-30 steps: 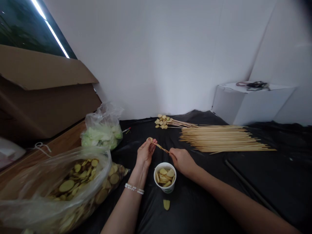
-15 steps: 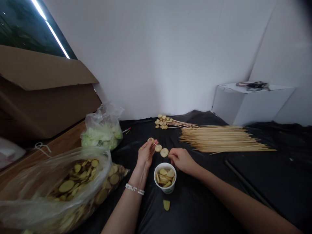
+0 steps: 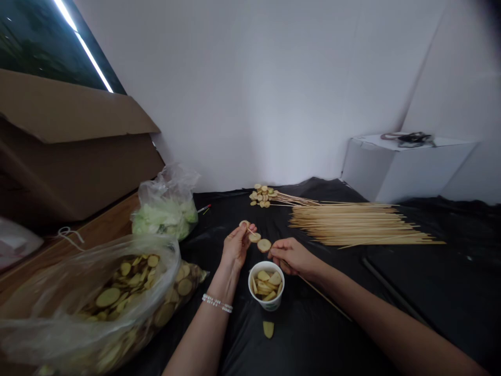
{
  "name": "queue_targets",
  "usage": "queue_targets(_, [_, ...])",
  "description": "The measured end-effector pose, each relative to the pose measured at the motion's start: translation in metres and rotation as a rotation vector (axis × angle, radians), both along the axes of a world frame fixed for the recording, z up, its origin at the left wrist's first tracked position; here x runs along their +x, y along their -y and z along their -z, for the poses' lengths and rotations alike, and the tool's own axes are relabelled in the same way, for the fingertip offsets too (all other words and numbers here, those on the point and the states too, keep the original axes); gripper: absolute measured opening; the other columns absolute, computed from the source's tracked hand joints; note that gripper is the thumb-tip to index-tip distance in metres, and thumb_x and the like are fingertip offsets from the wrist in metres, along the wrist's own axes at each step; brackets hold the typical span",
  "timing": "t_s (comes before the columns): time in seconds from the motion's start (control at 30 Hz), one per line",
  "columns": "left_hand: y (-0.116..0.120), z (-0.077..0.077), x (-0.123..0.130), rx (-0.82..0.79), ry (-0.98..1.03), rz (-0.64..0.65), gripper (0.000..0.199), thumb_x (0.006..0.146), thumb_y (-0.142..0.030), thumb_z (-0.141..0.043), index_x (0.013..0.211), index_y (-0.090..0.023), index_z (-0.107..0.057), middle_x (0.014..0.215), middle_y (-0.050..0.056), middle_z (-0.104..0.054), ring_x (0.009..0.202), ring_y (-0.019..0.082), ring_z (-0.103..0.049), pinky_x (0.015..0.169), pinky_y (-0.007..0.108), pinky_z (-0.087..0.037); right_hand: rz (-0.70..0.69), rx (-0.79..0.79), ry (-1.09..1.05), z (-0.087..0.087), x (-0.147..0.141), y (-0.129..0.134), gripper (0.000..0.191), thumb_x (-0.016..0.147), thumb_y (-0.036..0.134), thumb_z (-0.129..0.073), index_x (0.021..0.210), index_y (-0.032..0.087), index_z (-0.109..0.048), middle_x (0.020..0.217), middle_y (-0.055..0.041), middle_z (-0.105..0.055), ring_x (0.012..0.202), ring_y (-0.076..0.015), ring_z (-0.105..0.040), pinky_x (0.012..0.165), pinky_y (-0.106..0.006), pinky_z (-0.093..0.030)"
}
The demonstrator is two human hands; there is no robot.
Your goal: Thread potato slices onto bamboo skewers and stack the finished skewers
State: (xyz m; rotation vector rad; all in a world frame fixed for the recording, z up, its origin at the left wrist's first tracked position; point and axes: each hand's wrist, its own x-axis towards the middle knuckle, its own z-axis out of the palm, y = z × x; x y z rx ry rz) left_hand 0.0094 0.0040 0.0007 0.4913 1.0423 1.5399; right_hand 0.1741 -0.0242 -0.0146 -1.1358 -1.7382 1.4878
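Observation:
My left hand [image 3: 235,247], with a beaded bracelet at the wrist, pinches a thin potato slice [image 3: 244,223] at the tip of a wooden skewer [image 3: 326,297]. Two more round slices, a middle one [image 3: 254,237] and a larger one [image 3: 264,245], are threaded along the skewer between my hands. The fingers of my right hand [image 3: 289,256] are closed on the skewer just beside the larger slice. Its long bare end runs out under my right forearm. Below my hands stands a white cup [image 3: 251,292] filled with potato slices [image 3: 269,282]. A loose slice [image 3: 268,329] lies in front of it.
Bare skewers [image 3: 352,224] lie in a wide pile at right, with finished potato skewers [image 3: 261,195] behind. At left are an open plastic bag [image 3: 172,256] of slices, a bag of pale green vegetables [image 3: 164,214] and a cardboard box [image 3: 86,172]. A white box [image 3: 368,164] stands back right.
My right hand has turned slightly, and the skewer's bare end now shows below my right forearm. The larger slice has tilted a little. My left hand keeps its pinch.

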Motion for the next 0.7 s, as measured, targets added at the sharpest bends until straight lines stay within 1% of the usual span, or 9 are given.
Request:
queue_targets(0.07, [0.0001,0.0003,0.0002,0.000,-0.007,0.000,0.007,0.077,-0.015,-0.066,0.082,-0.010,-0.068,0.080,0.011,-0.072,0.074,0.017,-0.070,0.071,0.028,-0.054,0.029,0.045,0.039,-0.0001,-0.0003,0.0000,0.020,0.085,0.028,-0.042,0.074,0.018,-0.055,0.051,0.0044,-0.056,0.033,-0.0073,-0.040,0.038,-0.019,-0.026])
queue_targets(0.17, [0.0001,0.0021,0.0005,0.009,-0.014,-0.017,0.007,0.076,-0.016,-0.068,0.080,-0.011,-0.068,0.080,0.011,-0.072,0.076,0.018,-0.070,0.075,0.029,-0.054,0.147,0.435,0.290,-0.0002,0.0015,0.0020,0.020,0.085,0.022,-0.043,0.069,0.018,-0.055,0.062,-0.0011,-0.063,0.052,-0.0105,-0.054,0.051,-0.020,-0.035])
queue_targets(0.23, [0.0001,0.0037,0.0007,0.011,-0.015,-0.024,0.007,0.075,-0.017,-0.069,0.079,-0.012,-0.067,0.080,0.011,-0.072,0.078,0.018,-0.070,0.077,0.029,-0.054,0.171,0.680,0.501,-0.0004,0.0036,0.0041,0.021,0.087,0.019,-0.041,0.075,0.017,-0.058,0.074,-0.0056,-0.066,0.067,-0.0136,-0.059,0.060,-0.022,-0.037])
queue_targets(0.33, [-0.0002,0.0055,0.0011,0.011,-0.010,-0.023,0.007,0.076,-0.018,-0.068,0.079,-0.012,-0.068,0.081,0.011,-0.073,0.077,0.017,-0.070,0.079,0.028,-0.053,0.141,0.793,0.689,-0.0009,0.0058,0.0062,0.021,0.089,0.016,-0.038,0.086,0.017,-0.059,0.083,-0.0090,-0.067,0.072,-0.0150,-0.060,0.062,-0.023,-0.036])
queue_targets(0.43, [-0.0004,0.0050,0.0010,0.021,0.002,-0.007,0.006,0.078,-0.017,-0.066,0.081,-0.011,-0.068,0.081,0.011,-0.073,0.074,0.016,-0.070,0.077,0.027,-0.053,0.154,0.690,0.523,-0.0023,0.0049,0.0050,0.020,0.087,0.017,-0.042,0.075,0.017,-0.058,0.075,-0.0061,-0.066,0.067,-0.0135,-0.059,0.060,-0.022,-0.037])
queue_targets(0.5, [-0.0002,0.0033,0.0007,0.022,0.007,0.006,0.007,0.078,-0.016,-0.065,0.082,-0.011,-0.068,0.080,0.011,-0.072,0.073,0.016,-0.070,0.074,0.027,-0.054,0.118,0.460,0.319,-0.0040,0.0029,0.0031,0.022,0.087,0.022,-0.042,0.069,0.018,-0.054,0.063,-0.0019,-0.063,0.053,-0.0112,-0.055,0.053,-0.021,-0.036])
queue_targets(0.6, [0.0004,0.0005,0.0005,0.004,0.010,0.026,0.007,0.079,-0.015,-0.064,0.082,-0.010,-0.068,0.080,0.011,-0.072,0.073,0.017,-0.069,0.072,0.028,-0.055,0.020,0.090,0.112,-0.0063,0.0003,0.0008,0.021,0.087,0.028,-0.039,0.075,0.018,-0.053,0.056,0.0029,-0.058,0.036,-0.0085,-0.042,0.040,-0.021,-0.029])
queue_targets(0.63, [0.0006,-0.0001,0.0006,0.002,0.011,0.030,0.007,0.079,-0.015,-0.064,0.082,-0.010,-0.068,0.080,0.011,-0.072,0.073,0.017,-0.069,0.072,0.028,-0.055,0.018,0.055,0.100,-0.0066,0.0000,0.0005,0.020,0.087,0.028,-0.039,0.076,0.018,-0.053,0.055,0.0033,-0.058,0.034,-0.0083,-0.040,0.039,-0.021,-0.028])
queue_targets(0.7, [0.0007,-0.0001,0.0010,0.005,0.012,0.027,0.007,0.079,-0.014,-0.064,0.082,-0.010,-0.068,0.080,0.011,-0.072,0.072,0.017,-0.069,0.073,0.029,-0.054,0.078,0.191,0.167,-0.0058,0.0005,0.0012,0.019,0.085,0.025,-0.042,0.072,0.018,-0.053,0.057,0.0017,-0.059,0.041,-0.0089,-0.045,0.044,-0.021,-0.031])
